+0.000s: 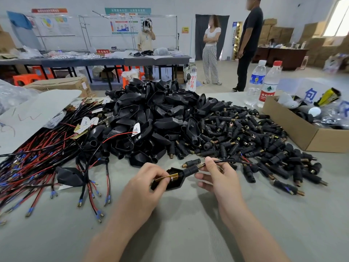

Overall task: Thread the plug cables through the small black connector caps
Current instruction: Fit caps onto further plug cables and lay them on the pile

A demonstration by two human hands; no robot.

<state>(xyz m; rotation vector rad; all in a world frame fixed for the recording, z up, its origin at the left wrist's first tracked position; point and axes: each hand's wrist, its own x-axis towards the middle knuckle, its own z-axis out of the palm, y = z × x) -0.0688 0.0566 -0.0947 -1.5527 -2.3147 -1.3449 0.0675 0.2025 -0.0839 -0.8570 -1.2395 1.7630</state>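
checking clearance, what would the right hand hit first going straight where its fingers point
Probably the small black cap on the cable, just left of the right hand, against the plug shell; depth unclear.

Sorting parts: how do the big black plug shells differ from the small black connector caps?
The big black plug shells are larger, hollow and tapered; the small black connector caps are slim cylinders with brass threaded ends. The shells are heaped high, the caps spread lower to the right. Both are black, on the grey table.
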